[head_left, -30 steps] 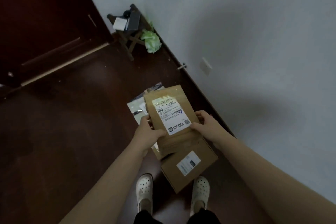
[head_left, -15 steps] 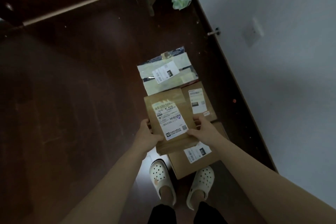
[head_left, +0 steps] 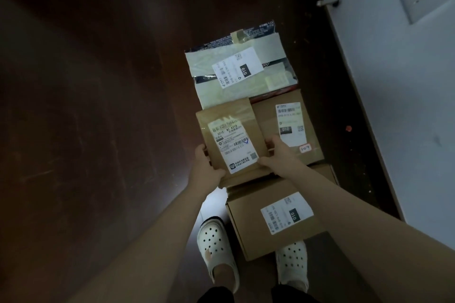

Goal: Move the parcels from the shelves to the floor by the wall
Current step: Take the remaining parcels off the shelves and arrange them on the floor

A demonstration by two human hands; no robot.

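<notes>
Above white clogs (head_left: 216, 243) and the nearest brown box (head_left: 270, 219), the left hand (head_left: 206, 167) and right hand (head_left: 280, 155) are gripping a flat brown parcel (head_left: 229, 140) by its side edges. The person is leaning lower than a second ago, bringing it over the row lying on the floor (head_left: 98, 106) by the wall (head_left: 406, 106): a second box (head_left: 290, 128) and, farthest, a taped bag parcel (head_left: 236, 71). Set-down is looking close. The fingers underneath are staying hidden, and it is not possible to tell whether the parcel is touching anything below.
</notes>
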